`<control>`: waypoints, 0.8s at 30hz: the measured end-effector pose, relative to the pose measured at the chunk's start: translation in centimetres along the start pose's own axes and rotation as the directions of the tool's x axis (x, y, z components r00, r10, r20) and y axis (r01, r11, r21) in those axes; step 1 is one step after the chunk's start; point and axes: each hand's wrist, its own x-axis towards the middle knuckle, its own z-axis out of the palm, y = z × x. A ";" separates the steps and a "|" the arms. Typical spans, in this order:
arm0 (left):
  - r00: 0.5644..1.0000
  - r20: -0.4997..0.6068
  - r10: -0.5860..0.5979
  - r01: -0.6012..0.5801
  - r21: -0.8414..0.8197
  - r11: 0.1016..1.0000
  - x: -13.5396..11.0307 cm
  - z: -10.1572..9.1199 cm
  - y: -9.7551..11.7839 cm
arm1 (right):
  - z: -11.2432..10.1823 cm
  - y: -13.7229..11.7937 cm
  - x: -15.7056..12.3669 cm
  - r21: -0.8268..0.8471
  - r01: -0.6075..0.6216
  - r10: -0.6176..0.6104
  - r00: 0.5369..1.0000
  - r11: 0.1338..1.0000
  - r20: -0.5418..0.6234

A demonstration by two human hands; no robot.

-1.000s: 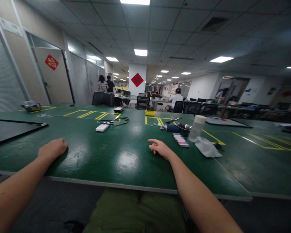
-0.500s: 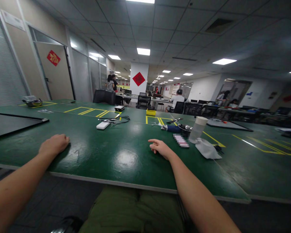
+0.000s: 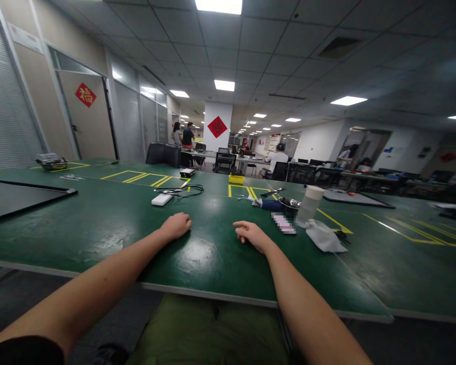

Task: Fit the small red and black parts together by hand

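Note:
My left hand [image 3: 177,226] rests on the green table [image 3: 99,223] near its middle, fingers curled into a loose fist with nothing seen in it. My right hand [image 3: 251,234] lies on the table a little to the right, fingers curled with the index finger pointing left, holding nothing. A short gap of bare table separates the two hands. A white flat device [image 3: 161,199] with a black cable [image 3: 182,190] lies beyond the left hand. To the right of my right hand are a translucent bottle [image 3: 309,205], a white cloth [image 3: 323,236] and a small metal bowl [image 3: 289,203].
A black mat [image 3: 19,196] lies at the far left, another black mat [image 3: 357,198] at the back right. Yellow tape lines [image 3: 144,178] mark the table. A yellow box [image 3: 235,178] sits at the back. Office chairs [image 3: 163,152] and several people stand or sit beyond the table.
My left hand has slid rightwards across the table, from the left part to close beside my right hand. The right hand has stayed in place.

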 end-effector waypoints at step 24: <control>0.906 -0.089 0.414 -0.421 -0.283 0.862 1.5 4.7 14.6 | -2.5 0.6 -0.3 -0.382 0.020 0.019 0.995 0.924 0.100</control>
